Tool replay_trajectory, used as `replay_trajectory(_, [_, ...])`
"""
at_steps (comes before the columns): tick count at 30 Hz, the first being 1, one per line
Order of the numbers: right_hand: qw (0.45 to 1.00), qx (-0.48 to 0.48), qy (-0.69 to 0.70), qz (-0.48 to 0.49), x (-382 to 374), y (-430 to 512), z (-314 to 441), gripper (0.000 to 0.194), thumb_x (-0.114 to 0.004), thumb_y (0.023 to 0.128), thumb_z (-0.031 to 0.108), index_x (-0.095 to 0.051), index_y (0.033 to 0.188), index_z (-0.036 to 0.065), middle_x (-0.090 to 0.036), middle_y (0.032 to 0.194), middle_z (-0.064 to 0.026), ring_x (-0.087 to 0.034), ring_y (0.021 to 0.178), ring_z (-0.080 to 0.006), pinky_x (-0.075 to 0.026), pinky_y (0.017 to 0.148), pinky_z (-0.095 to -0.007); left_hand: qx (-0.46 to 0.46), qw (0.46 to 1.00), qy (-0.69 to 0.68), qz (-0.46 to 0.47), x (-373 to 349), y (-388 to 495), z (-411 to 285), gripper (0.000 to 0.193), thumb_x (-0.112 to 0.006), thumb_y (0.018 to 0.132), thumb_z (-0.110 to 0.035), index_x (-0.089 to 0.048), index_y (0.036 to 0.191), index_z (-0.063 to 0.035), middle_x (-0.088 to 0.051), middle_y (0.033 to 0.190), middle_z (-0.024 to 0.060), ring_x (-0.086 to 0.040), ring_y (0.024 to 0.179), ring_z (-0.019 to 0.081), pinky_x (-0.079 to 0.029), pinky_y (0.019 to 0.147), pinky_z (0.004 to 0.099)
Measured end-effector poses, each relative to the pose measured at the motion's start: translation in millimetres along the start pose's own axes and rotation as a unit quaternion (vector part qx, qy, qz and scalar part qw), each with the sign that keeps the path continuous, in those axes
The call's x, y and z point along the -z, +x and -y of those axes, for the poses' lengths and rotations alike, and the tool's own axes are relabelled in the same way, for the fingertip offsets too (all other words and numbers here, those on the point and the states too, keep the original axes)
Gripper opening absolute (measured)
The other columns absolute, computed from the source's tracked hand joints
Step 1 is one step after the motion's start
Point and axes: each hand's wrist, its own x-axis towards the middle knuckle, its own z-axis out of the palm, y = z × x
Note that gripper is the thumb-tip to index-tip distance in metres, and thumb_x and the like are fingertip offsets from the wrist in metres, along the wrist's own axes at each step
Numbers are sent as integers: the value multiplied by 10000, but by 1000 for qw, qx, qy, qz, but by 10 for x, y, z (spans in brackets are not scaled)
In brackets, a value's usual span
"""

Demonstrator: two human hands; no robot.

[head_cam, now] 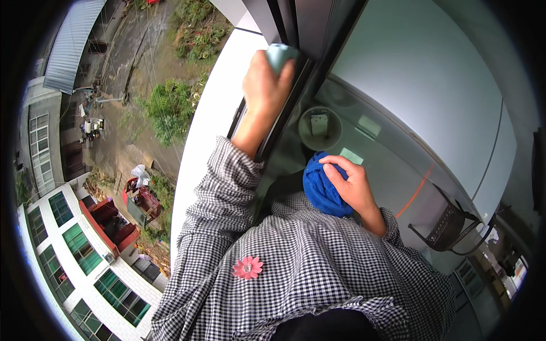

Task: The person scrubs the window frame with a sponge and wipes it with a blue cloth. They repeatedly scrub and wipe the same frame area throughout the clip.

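My left hand (266,87) reaches up to the dark metal window frame (294,25), its fingers and thumb closed around a small pale blue-green object (281,56). Blur keeps me from telling what that object is. The wrist lies over the frame's lower track. Closer to my body, my right hand (352,183) grips a bunched blue cloth (324,187) in front of the checked shirt. Thumb and forefinger press on its upper right side, while the other fingers are partly hidden.
A white ledge (213,115) runs outside the window, with a drop to buildings and a yard beyond. Inside, a round bucket (320,128) stands on the floor near the frame. A large pale panel (426,85) is at the upper right, and a dark chair (445,226) stands at the right.
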Motion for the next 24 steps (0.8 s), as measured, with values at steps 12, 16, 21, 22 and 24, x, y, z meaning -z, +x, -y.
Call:
replay_trajectory(12, [999,6,6,36,17,-27,-109,193,-657,920,169,-675,1034,15,-717,935,-103,-689,883,-167,-522,806,-284,27,991,-130,-22,838,-406,808,430,-776,810,-289,-583,1054,7,-650,878,101,-626,774,176,-514,665,303])
replay_trajectory(16, [1000,0,14,22,57,-43,-96,196,-659,919,175,-677,1032,16,-718,926,-93,-685,877,-161,-521,804,-282,-30,995,-94,33,769,-511,351,430,-790,786,-275,-582,1020,19,-641,851,149,-630,768,214,-511,684,341])
replay_trajectory(21, [1000,2,13,19,94,-36,-81,207,-653,925,180,-670,1035,5,-716,918,-90,-681,875,-156,-519,806,-281,84,981,-141,104,848,-499,209,433,-766,812,-279,-568,1029,40,-647,859,178,-643,785,235,-510,694,336])
replay_trajectory(22, [1000,5,13,18,108,-28,-79,208,-652,926,180,-669,1035,4,-716,920,-92,-682,876,-157,-520,804,-281,85,983,-110,117,833,-502,219,428,-765,811,-265,-566,1032,43,-649,863,183,-647,791,242,-511,695,337])
replay_trajectory(24, [1000,8,15,17,125,-20,-87,207,-653,925,178,-668,1034,3,-716,921,-96,-685,874,-161,-522,798,-280,46,992,-82,83,783,-532,229,417,-763,806,-238,-561,1035,46,-648,864,193,-648,782,260,-512,691,344])
